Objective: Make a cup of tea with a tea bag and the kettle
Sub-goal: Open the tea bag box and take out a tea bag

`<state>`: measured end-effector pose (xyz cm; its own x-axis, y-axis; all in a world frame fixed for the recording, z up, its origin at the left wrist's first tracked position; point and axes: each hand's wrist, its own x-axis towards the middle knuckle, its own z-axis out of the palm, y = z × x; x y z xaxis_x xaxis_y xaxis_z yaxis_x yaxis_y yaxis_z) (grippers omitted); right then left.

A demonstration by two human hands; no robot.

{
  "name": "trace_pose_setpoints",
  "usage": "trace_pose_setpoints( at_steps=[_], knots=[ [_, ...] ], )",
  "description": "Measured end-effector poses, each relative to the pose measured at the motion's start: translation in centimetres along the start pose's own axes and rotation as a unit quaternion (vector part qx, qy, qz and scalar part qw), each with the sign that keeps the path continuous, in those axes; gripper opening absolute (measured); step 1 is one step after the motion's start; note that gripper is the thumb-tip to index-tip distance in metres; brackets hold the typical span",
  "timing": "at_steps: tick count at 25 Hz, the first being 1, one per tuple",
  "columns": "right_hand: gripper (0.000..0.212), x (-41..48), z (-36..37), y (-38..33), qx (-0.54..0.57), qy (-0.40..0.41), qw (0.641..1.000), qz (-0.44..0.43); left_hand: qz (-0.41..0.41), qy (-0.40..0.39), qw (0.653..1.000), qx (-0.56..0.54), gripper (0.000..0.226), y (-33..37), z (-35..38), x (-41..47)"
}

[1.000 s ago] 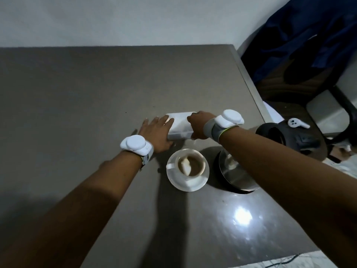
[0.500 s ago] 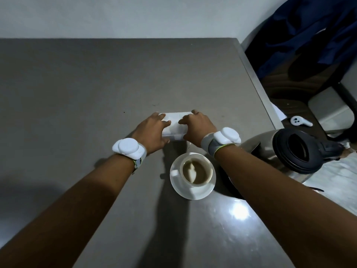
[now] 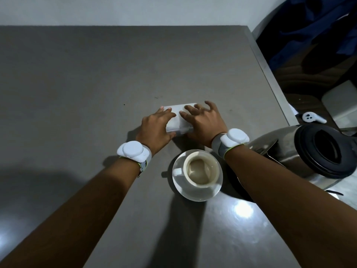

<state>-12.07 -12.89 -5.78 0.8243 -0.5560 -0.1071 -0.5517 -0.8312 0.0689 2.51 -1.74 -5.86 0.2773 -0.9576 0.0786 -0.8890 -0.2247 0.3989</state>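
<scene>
1. White box (image 3: 180,118): flat and closed, on the surface (image 3: 96,74) just beyond the cup. Presumably the tea-bag stock; contents unseen. Judged light, thin-walled and easily crushed. Best taken by the short ends or the lid edge, not squeezed across the top.
2. Left hand (image 3: 154,130): fingers laid over the box's left end, thumb against its near side, clamped on it.
3. Right hand (image 3: 204,124): fingers spread apart, resting lightly on the box top, gripping nothing.
4. Cup (image 3: 201,154): white, on a saucer (image 3: 193,198), handle to the left. Holds pale brown liquid with a lighter patch; tea bag or not, cannot tell. Judged fragile and quick to spill; handle the place to take hold.
5. Kettle (image 3: 286,149): steel with a black top, right of the cup, partly behind the right forearm. Contents not visible; judged heavy if filled.
</scene>
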Motion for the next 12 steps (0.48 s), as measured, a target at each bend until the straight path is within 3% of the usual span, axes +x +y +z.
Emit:
trace_pose_setpoints(
  at_steps=[12],
  knots=[
    [0.08,0.4,-1.2,-1.1,-0.096,-0.094,0.99,-0.043,0.002,-0.047,0.998,0.041,0.059,0.4,-0.3,0.7]
  ],
)
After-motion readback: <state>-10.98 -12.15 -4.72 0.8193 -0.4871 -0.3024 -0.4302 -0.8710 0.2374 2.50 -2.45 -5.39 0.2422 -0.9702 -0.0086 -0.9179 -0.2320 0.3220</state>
